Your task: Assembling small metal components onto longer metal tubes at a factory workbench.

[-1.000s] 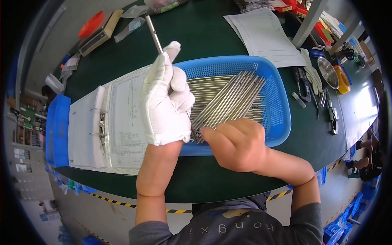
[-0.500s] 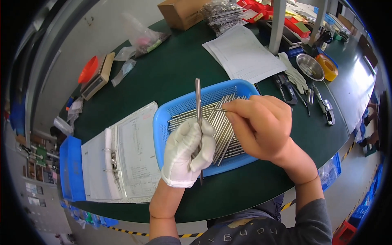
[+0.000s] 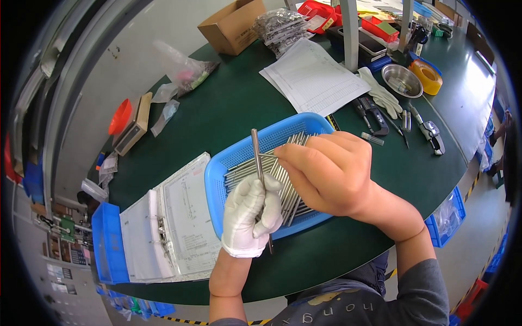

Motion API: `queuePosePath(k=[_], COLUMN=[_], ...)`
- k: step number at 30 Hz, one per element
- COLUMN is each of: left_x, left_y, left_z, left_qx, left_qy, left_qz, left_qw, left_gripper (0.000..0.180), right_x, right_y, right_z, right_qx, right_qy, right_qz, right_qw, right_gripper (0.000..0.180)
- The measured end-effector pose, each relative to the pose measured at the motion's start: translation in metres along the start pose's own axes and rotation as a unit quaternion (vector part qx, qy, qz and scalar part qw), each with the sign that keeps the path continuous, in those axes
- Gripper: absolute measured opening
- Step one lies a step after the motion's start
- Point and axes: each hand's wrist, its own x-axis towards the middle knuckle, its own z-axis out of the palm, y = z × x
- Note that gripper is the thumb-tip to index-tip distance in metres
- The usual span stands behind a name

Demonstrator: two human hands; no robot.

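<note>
This is a factory assembly or inspection bench. A dark green work mat [image 3: 228, 108] covers the table, with a blue mesh tray [image 3: 239, 157] of metal rods [image 3: 283, 179] beneath the fingers, an open binder [image 3: 163, 228] beside them, calipers [image 3: 372, 114], parts bins [image 3: 109, 244] and hazard-striped floor tape [image 3: 255, 321] beyond.

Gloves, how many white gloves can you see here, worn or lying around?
2. One white glove is worn on the left hand, which grips a metal rod. A second white glove lies on the green table beside the steel bowl; more may be hidden.
</note>
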Motion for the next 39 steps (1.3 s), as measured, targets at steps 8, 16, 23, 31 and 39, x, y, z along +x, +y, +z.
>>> queuePosePath(k=[8, 16, 23, 31, 39], left_x=[-0.001, 0.002, 0.012, 0.005, 0.004], left_y=[-0.007, 0.0, 0.039, 0.042, 0.041], left_z=[0.011, 0.008, -0.019, -0.027, -0.028], left_qx=[0.158, 0.082, -0.208, -0.246, -0.259], left_qy=[0.103, 0.09, 0.106, 0.083, 0.055], left_qz=[0.037, 0.0, 0.066, 0.095, 0.112], left_qw=[0.981, 0.993, 0.97, 0.961, 0.958], left_gripper=[0.027, 0.029, 0.036, 0.035, 0.035], right_x=[-0.007, -0.01, -0.016, -0.028, -0.032], right_y=[-0.004, -0.004, -0.029, -0.045, -0.044], right_z=[0.003, 0.012, 0.003, 0.015, 0.02], right_qx=[0.018, 0.106, 0.185, 0.192, 0.216], right_qy=[0.002, -0.002, -0.152, -0.165, -0.154], right_qz=[0.018, 0.098, -0.048, -0.065, -0.039], right_qw=[1.0, 0.989, 0.97, 0.965, 0.963], right_gripper=[0.019, 0.015, 0.02, 0.022, 0.023])
